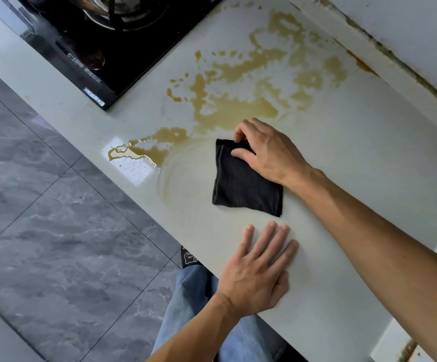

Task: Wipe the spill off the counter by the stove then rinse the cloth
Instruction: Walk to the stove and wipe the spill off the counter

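- The cloth (243,178) is black, folded into a rough rectangle and lying flat on the counter (355,158). Its long axis runs from the upper edge, nearest the stove (113,48), down toward the counter's front edge, tilted a little to the right; a stitched hem shows along its left side.
- Measured from the stove, the cloth lies well apart, down and to the right, past the near end of the spill (238,82).
- The right hand (267,150) rests on the cloth's upper right corner — fingers curled, fingertips and thumb pinching the fabric at that corner, the heel of the hand over the cloth's right edge.
- The left hand (259,267) lies palm down on the bare counter just below the cloth, apart from it, fingers straight and slightly spread, pointing toward the cloth and holding nothing.
- The spill is a yellowish-brown liquid spread in patches from beside the stove's right edge out toward the wall (408,30), with one tongue reaching the counter's front edge. A faint curved smear lies on the counter to the left of the cloth.
- The stove is black glass with a burner at the top; white Chinese characters are printed near its front edge, too skewed to read, and a small label sits at its near corner — illegible.
- Below the counter: grey marbled floor tiles (55,218), blue jeans (194,291) and a dark slipper (188,257) with small unreadable lettering.
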Action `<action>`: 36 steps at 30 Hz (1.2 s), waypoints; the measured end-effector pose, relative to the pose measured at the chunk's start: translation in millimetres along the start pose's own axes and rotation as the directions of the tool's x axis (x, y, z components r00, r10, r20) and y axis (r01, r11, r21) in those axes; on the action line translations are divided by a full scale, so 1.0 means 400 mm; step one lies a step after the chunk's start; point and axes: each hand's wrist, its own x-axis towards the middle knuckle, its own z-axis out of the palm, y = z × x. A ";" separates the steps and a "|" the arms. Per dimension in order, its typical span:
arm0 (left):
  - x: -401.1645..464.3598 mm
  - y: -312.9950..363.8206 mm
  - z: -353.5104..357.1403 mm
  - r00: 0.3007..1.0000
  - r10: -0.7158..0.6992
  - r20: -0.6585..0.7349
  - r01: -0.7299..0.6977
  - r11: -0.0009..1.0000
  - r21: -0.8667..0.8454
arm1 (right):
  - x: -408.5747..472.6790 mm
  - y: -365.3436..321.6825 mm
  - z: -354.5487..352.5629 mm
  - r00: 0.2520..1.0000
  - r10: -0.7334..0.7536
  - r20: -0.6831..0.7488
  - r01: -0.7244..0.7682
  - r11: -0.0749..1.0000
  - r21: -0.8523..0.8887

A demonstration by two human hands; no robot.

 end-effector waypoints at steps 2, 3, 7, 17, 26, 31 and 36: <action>0.000 -0.002 0.000 1.000 0.000 -0.002 0.000 1.000 0.003 | -0.003 -0.004 -0.004 0.999 -0.026 -0.033 0.025 0.999 -0.026; -0.001 -0.003 0.000 1.000 -0.001 -0.002 0.001 1.000 0.004 | -0.007 -0.004 -0.005 0.998 -0.041 -0.041 0.039 0.998 -0.049; -0.001 -0.005 0.000 1.000 0.000 0.001 0.000 1.000 0.011 | -0.016 -0.005 -0.002 0.998 -0.059 0.031 0.062 0.995 -0.083; -0.001 0.001 -0.004 1.000 -0.002 -0.012 0.002 1.000 0.021 | -0.002 -0.008 -0.022 0.976 -0.219 0.020 0.219 0.976 -0.011; -0.001 -0.001 0.003 1.000 -0.003 -0.018 0.003 1.000 -0.002 | -0.015 0.048 -0.050 0.976 0.003 0.216 0.000 1.000 -0.012; -0.002 0.001 0.001 1.000 -0.006 -0.027 0.006 1.000 0.003 | -0.060 0.015 -0.064 0.982 -0.154 0.114 0.156 0.988 -0.007; -0.002 -0.001 0.002 1.000 0.001 -0.018 0.000 1.000 0.006 | -0.081 -0.072 -0.101 0.992 -0.093 0.088 0.080 0.986 0.144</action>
